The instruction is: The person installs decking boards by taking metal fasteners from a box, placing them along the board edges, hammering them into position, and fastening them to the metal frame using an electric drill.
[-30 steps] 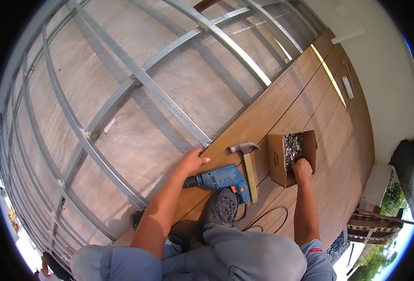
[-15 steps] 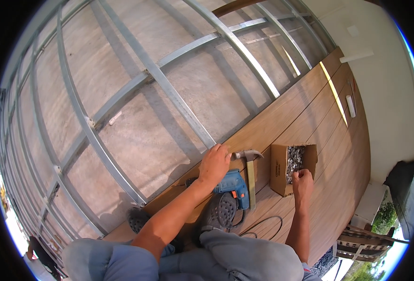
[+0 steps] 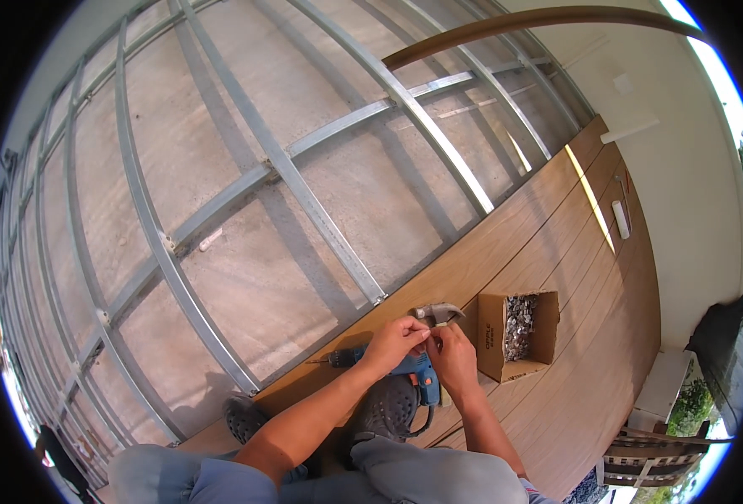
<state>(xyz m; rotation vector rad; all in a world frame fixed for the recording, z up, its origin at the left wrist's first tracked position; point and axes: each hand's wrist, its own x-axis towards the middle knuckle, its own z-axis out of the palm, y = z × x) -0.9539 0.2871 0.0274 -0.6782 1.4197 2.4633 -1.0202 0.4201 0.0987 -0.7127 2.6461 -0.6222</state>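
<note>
My left hand [image 3: 395,344] and my right hand [image 3: 455,359] meet above the tools, their fingertips pinched together. Whatever lies between the fingers is too small to make out. Below them rests a blue power drill [image 3: 427,382], partly covered by the hands, its chuck and bit pointing left. A claw hammer [image 3: 438,314] lies just beyond the fingertips, its handle mostly hidden. To the right of my right hand stands an open cardboard box [image 3: 490,340] holding many small metal clips [image 3: 520,326].
Wooden deck boards [image 3: 548,412] run diagonally beneath the tools. Beyond them a grid of metal joists [image 3: 338,235] spans a concrete floor [image 3: 296,328]. A long brown board [image 3: 539,18] crosses the far right of the frame. A white roller-like tube [image 3: 621,219] lies near the pale wall [image 3: 682,218].
My right hand has left the box of clips and moved left to meet my left hand. The left hand has come off the joist end and back over the drill.
</note>
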